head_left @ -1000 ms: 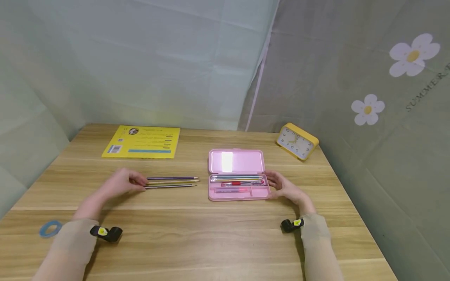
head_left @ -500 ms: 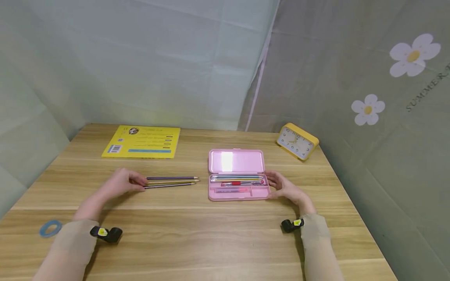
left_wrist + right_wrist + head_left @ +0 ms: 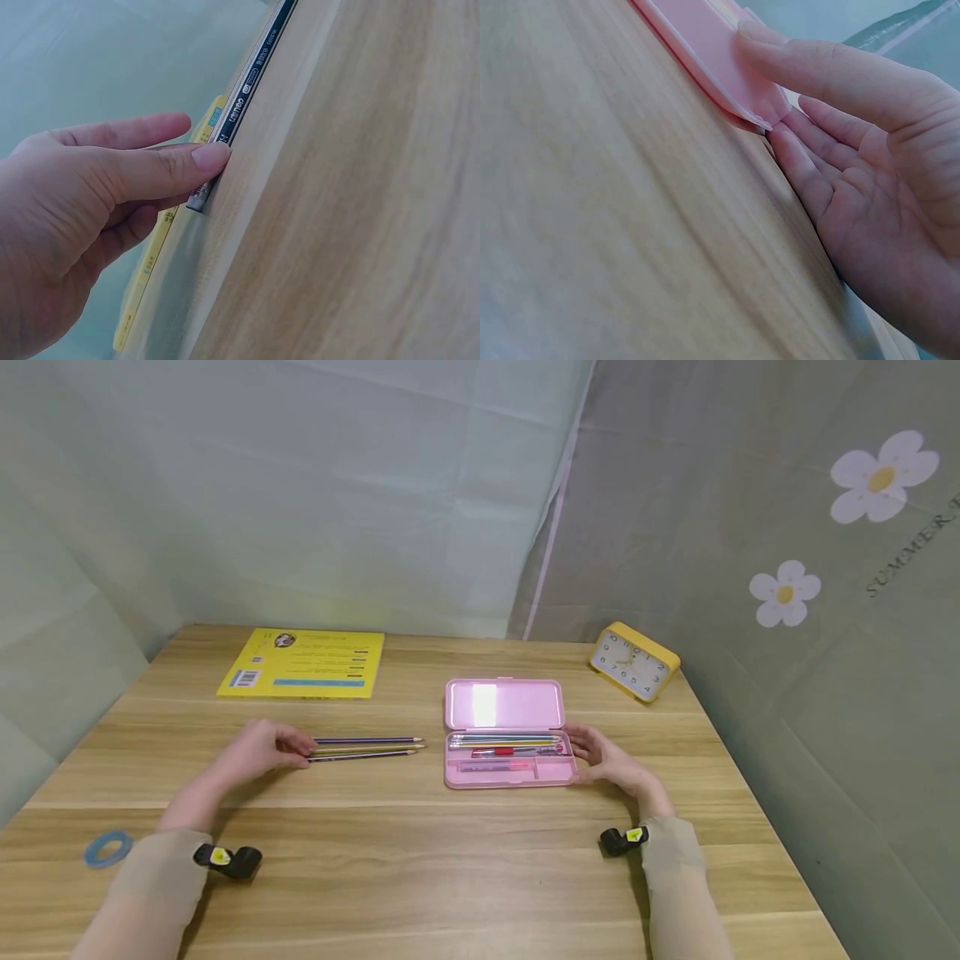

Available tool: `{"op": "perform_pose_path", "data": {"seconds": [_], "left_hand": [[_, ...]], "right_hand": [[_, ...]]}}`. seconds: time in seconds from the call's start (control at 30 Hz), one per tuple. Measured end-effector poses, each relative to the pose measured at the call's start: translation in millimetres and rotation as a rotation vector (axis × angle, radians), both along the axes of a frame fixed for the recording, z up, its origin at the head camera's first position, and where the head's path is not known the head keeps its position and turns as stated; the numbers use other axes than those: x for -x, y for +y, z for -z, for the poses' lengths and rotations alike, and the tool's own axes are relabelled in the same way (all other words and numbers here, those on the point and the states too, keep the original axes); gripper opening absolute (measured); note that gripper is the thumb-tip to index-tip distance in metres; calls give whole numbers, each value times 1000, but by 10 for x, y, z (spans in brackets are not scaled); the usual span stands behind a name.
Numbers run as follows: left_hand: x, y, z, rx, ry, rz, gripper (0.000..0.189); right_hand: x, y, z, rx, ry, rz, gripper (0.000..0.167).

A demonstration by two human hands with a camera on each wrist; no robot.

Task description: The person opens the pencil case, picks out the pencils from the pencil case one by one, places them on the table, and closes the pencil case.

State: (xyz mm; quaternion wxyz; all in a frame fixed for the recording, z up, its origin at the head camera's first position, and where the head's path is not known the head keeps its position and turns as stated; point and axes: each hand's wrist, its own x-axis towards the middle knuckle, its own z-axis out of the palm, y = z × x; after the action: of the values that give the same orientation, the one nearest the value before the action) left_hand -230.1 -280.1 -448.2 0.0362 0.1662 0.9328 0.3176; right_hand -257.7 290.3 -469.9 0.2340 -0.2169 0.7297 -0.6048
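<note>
On the left side of the head view, my left hand [image 3: 258,752] pinches the blunt ends of three pencils [image 3: 375,750] lying side by side, tips to the right. The left wrist view shows the thumb on a dark pencil [image 3: 251,82] with pale lettering; the fingers behind are partly hidden. An open pink pencil case [image 3: 504,782] lies right of the tips, its lid folded back. Inside are several pencils [image 3: 502,737], a red-gripped pen [image 3: 502,752] and a pink-tipped marker [image 3: 495,766]. My right hand [image 3: 611,764] grips the case's right end, thumb over the rim [image 3: 769,120], fingers against the outside.
A yellow book [image 3: 307,664] lies flat at the back left of the wooden table [image 3: 450,877]. At the back right stands a yellow alarm clock [image 3: 633,662]. A blue ring [image 3: 108,849] lies near the left forearm. Curtains hang behind and beside the table.
Over the last second the front pencil's tip has shifted slightly toward the middle pencil. Both hands and the pencil case stay in place.
</note>
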Motion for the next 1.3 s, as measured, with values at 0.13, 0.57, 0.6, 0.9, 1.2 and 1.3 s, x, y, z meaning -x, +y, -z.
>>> {"op": "perform_pose_path", "data": {"seconds": [0.13,0.57,0.6,0.9,1.2,1.3], "left_hand": [[-12,6,-7,6,10,1,19],[34,373,-213,38,52,53,17],[54,422,-223,36,52,56,17],[215,911,-243,2,84,109,20],[274,1478,-206,1,143,150,21],[289,1630,-192,11,136,165,21]], "right_hand": [[3,-3,6,1,-2,2,96],[-14,2,-21,-11,9,1,93],[-14,0,-22,-12,3,4,94],[-17,-15,-15,-7,9,10,94],[-32,-23,-33,-9,0,10,94],[-31,-19,-37,-8,-2,8,94]]}}
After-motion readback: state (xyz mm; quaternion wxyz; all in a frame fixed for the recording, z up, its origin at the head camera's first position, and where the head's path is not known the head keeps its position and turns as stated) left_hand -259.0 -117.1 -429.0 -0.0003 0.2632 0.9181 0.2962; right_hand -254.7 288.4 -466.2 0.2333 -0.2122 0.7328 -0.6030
